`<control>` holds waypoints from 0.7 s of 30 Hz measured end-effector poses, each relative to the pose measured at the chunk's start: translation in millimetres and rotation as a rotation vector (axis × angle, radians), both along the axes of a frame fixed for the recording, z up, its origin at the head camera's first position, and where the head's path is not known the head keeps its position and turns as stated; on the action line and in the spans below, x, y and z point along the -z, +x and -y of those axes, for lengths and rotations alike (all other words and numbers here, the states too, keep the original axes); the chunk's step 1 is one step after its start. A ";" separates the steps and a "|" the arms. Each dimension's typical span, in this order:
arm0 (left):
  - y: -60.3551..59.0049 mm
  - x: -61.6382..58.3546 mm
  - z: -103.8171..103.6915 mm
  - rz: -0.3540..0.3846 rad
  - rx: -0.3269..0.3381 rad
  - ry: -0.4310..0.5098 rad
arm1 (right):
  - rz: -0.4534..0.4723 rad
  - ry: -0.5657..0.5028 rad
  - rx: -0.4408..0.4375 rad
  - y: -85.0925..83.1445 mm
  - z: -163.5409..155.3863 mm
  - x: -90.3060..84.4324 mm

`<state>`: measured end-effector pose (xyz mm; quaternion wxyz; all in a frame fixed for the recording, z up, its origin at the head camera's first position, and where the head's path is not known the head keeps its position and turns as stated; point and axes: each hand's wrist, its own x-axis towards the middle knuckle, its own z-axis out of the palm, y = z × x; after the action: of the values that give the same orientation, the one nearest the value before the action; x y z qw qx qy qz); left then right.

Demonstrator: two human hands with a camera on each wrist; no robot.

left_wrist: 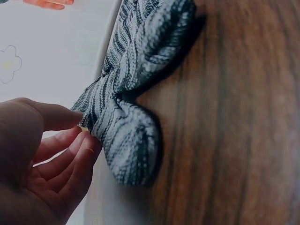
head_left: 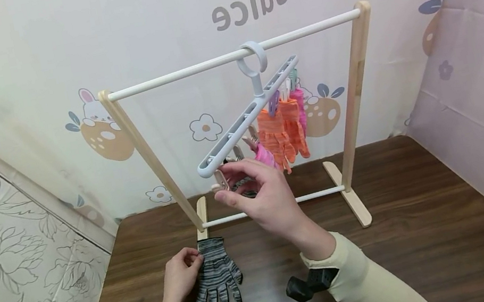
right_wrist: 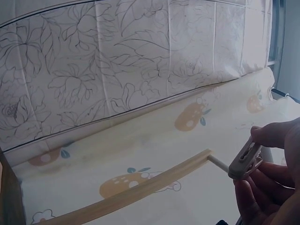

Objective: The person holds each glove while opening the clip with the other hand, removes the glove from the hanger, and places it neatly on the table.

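A grey-and-black striped knit glove (head_left: pixel 217 274) lies on the table, its fingers toward me. My left hand (head_left: pixel 179 278) pinches the edge of its cuff; the left wrist view shows thumb and fingertips meeting at the knit fabric (left_wrist: pixel 129 140). Up at the near end of a pale blue clip hanger (head_left: pixel 238 129), my right hand (head_left: pixel 269 197) grips a beige clothespin (head_left: pixel 220 180). In the right wrist view that clothespin (right_wrist: pixel 244 159) sits between thumb and fingers. Another dark striped glove is partly hidden behind my right hand.
The hanger hooks over the white bar (head_left: pixel 308 30) of a wooden rack (head_left: pixel 356 109). Orange gloves (head_left: pixel 274 137) and pink gloves (head_left: pixel 264 156) hang from its clips. The rack's left foot (head_left: pixel 202 212) reaches the glove's cuff. Patterned cloth surrounds the brown table (head_left: pixel 430 226).
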<state>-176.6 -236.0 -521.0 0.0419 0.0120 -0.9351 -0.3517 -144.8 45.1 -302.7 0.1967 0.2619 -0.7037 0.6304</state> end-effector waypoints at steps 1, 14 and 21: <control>0.2 -0.2 0.3 0.000 -0.003 -0.001 | -0.001 0.000 -0.001 -0.1 -0.1 -0.1; 1.3 -4.4 2.2 -0.024 -0.056 0.013 | 0.008 -0.002 -0.005 -0.4 -0.5 -0.6; 0.8 -6.0 3.0 -0.020 -0.056 0.024 | 0.002 0.004 -0.003 -0.8 -1.2 0.1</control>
<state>-175.9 -239.0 -515.0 0.0611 0.0352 -0.9297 -0.3616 -145.6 46.3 -302.8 0.1944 0.2626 -0.7048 0.6297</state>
